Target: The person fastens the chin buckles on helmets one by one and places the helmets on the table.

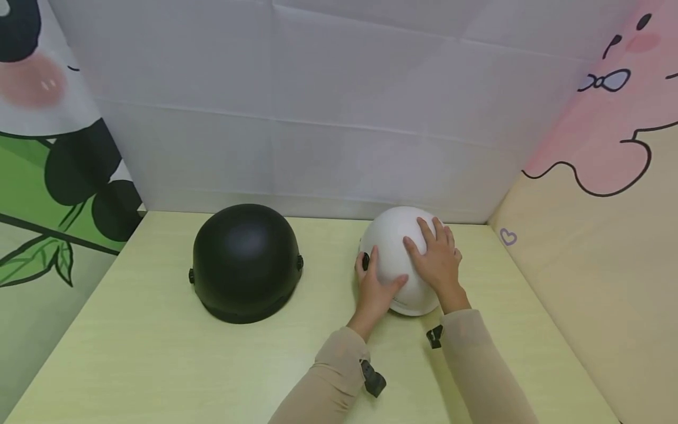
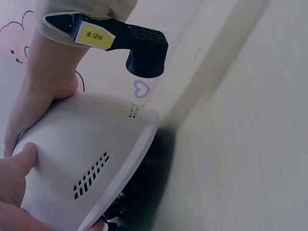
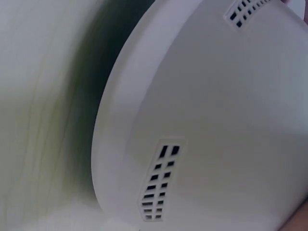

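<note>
Both hands are on the white helmet (image 1: 394, 247), which sits dome-up on the pale green table (image 1: 132, 353) right of the frame's centre, close to the back wall. The left hand (image 1: 375, 285) lies against the helmet's near-left flank, fingers spread and fairly straight, thumb stretched across the shell; the right hand (image 1: 436, 256) lies flat over the top right of the dome with its fingers apart. Neither hand curls under the rim, so both press on the helmet rather than clamp it. The left wrist view shows the rim (image 2: 137, 159) lifted slightly off the table on one side, with a dark gap beneath. The main risk, as I judge it, is slippage: the shell is smooth and rounded, and open palms on a curved surface could let it slide or rock away, or drop back onto the table if tipped further. Its strap hardware under the rim could also snag. The black helmet (image 1: 246, 262) stands well apart to the left of centre and obstructs nothing; the back wall (image 1: 328, 118) and the cartoon-printed panel (image 1: 593, 235) on the right leave little room behind and beside the white helmet.
</note>
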The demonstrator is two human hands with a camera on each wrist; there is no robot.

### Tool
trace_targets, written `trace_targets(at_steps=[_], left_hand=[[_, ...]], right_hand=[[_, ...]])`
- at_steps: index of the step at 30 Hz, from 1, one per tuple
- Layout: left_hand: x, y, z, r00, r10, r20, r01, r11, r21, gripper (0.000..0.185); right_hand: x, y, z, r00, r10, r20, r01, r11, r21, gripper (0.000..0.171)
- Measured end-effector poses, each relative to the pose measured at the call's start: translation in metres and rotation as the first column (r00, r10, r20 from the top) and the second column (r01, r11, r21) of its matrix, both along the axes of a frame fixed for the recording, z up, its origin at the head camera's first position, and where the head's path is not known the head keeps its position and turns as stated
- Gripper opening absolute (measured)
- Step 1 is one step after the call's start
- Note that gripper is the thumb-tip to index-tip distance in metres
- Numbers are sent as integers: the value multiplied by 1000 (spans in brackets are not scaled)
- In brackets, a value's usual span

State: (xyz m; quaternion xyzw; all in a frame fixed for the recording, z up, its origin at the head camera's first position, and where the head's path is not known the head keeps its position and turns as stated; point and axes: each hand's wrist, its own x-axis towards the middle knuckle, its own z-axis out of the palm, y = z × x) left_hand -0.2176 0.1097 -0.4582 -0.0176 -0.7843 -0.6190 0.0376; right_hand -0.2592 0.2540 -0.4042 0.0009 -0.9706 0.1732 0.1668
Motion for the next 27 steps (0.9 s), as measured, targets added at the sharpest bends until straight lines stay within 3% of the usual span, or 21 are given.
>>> trace_targets(at_steps=[15, 27], left_hand=[[3, -7, 27, 1000, -16, -3, 16, 997, -71, 89], [8, -9, 43, 999, 17, -48, -22, 995, -97, 82]], right_hand=[[4, -2, 12, 1000, -3, 26, 6, 995, -103, 69], [9, -5, 26, 996, -30, 87, 46, 982, -184, 69]])
